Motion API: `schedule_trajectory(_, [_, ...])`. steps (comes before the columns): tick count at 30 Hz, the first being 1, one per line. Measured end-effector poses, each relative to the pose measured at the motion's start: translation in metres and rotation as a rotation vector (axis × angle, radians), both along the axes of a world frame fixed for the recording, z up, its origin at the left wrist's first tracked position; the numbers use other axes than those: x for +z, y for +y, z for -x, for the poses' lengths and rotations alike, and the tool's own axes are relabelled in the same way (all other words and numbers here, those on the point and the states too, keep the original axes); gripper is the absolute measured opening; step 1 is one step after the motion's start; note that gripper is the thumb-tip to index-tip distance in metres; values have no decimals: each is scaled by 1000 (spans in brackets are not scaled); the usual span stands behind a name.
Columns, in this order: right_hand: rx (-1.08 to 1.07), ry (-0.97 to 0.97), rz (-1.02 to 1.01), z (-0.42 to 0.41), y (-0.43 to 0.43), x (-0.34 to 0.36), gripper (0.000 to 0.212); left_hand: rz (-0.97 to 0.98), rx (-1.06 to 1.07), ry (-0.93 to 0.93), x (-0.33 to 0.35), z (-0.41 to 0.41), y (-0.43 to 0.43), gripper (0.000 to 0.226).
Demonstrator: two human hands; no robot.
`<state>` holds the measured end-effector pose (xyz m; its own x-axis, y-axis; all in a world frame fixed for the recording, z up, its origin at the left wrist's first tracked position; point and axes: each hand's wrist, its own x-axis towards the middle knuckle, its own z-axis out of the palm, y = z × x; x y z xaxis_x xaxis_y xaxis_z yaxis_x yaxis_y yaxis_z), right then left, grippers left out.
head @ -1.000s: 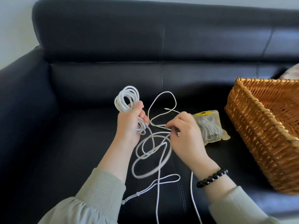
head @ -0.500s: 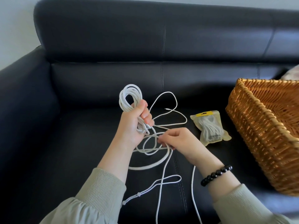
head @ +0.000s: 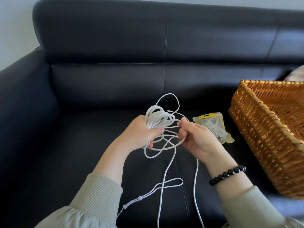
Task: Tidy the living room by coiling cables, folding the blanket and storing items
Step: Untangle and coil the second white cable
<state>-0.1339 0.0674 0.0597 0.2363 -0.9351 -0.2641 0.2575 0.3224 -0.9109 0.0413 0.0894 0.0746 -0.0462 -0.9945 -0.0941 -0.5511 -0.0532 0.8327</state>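
**Two hands hold a white cable over the sofa**

The left hand [head: 141, 134] holds a bunch of loops of the white cable [head: 157, 118]. Its fingers are curled tight round the bunch. The loops stick up out of the top of the fist.

The right hand [head: 195, 139] is just beside it. Its thumb and fingers are bent and pinch one big loose loop of the cable. More loose loops hang between the two hands. Two long bits of the cable run down over the seat to the bottom edge. One thin loop lies on the seat behind the hands.

A black bead bracelet [head: 227, 175] sits on the right wrist.

The sofa [head: 98, 96] is dark and shiny. A small bag [head: 212, 122] with a yellow top lies on the seat, between the right hand and the basket [head: 263, 137]. It has white cable inside. The basket stands on the seat at the right.

A thin cord [head: 171, 183] with two small beads lies in a loop on the seat, near the left sleeve.
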Motion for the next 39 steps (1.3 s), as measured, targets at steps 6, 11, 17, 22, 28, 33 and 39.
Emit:
schedule_trajectory(6, [9,-24,56,7,1,4,18,-5,20,-139,-6,2,-3,16])
schedule_trajectory(11, [-184,224,278,-4,9,4,18,67,13,-510,-18,10,-8,8])
schedule_trajectory(17, [26,570,646,-6,20,14,29,-8,36,-438,-23,13,-11,9])
schedule_trajectory(22, [121,724,678,11,11,13,48,-70,-18,-254,-20,7,-11,15])
schedule_trajectory(28, [220,741,663,7,11,9,53,-111,-209,-258,-10,14,-4,21])
schedule_trajectory(33, [168,834,771,-1,15,7,37,-172,-234,-254,-10,14,-2,19])
schedule_trajectory(39, [98,978,873,-7,16,4,28,-216,-261,-179,-8,13,-1,16])
